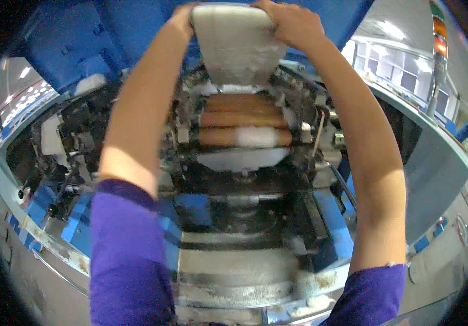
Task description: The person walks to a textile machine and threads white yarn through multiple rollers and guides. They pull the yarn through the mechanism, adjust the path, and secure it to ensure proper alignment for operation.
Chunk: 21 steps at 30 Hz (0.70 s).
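Observation:
Both my arms, in purple sleeves, stretch up and away over an open machine. A pale grey-white panel with rounded upper corners stands tilted up between my hands. My left hand is closed on its upper left edge, with the fingers mostly hidden behind it. At its upper right edge, my right hand is gripped round the corner. Below the panel lie brown rollers, side by side across the machine. A white fluffy patch rests on the nearest one. Motion blurs the middle of the picture.
A large blue raised cover rises behind the panel. Dark machine parts with levers flank the rollers. Nearest me is a worn metal plate, with blue panels at its sides. A signal light tower stands at the far right.

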Available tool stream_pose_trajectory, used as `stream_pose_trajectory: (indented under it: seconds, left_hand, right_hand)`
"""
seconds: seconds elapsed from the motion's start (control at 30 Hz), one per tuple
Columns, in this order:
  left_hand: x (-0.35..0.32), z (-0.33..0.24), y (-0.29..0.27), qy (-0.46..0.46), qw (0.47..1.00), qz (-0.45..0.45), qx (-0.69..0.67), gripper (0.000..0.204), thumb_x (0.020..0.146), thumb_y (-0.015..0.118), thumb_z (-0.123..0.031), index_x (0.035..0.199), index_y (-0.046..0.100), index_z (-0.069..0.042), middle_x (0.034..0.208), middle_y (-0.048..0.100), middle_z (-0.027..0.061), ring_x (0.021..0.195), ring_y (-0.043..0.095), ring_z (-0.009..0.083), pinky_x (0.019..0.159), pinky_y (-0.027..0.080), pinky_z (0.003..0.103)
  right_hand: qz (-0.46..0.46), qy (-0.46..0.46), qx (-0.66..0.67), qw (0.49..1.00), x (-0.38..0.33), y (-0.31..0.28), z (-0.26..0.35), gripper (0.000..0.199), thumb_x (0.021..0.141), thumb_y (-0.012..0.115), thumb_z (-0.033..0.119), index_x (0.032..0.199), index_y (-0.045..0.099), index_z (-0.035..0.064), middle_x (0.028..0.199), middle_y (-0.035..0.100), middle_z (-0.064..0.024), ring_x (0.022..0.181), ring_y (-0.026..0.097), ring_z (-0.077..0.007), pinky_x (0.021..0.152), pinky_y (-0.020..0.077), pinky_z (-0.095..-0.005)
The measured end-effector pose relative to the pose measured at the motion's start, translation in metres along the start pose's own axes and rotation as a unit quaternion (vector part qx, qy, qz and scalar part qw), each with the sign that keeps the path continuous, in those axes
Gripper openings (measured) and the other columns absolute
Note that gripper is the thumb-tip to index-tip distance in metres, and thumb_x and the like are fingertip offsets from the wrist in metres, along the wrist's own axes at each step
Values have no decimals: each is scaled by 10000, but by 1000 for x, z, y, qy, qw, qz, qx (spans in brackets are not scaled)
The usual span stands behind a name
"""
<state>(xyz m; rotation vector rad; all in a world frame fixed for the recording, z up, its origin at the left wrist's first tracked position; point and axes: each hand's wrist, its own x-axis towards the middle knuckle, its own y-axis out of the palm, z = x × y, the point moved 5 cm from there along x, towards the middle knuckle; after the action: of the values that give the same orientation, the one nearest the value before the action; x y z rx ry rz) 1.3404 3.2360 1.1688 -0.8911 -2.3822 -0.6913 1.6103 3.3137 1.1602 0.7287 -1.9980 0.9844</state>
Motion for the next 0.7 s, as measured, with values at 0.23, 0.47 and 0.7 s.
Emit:
stream_pose_trajectory:
  seconds: [0.23,0.47,0.7]
  left_hand:
    - [-197,-78,23,386,847,-21,366,385,939,518,-362,1175,574,-63,1119,618,91,1019,575,182,907,445,369]
    - [-401,-10,-9,-23,648,452,613,437,908,483,-453,926,665,-57,818,647,190,822,628,358,779,489,440]
    - [-393,-8,-14,-36,701,396,592,349,914,510,-369,986,666,-65,864,670,196,850,650,356,795,505,433]
  right_hand:
    - [113,59,31,991,-10,-12,17,557,824,647,183,1307,375,131,1205,530,-156,1049,566,-329,855,488,-443]
    - [-48,-254,-81,963,-61,33,72,569,774,617,163,1318,459,218,1113,620,-67,1115,548,-270,848,502,-421]
    - [321,-209,-285,879,-83,133,33,218,814,566,209,983,683,136,1096,623,-46,1082,570,-245,880,489,-361]
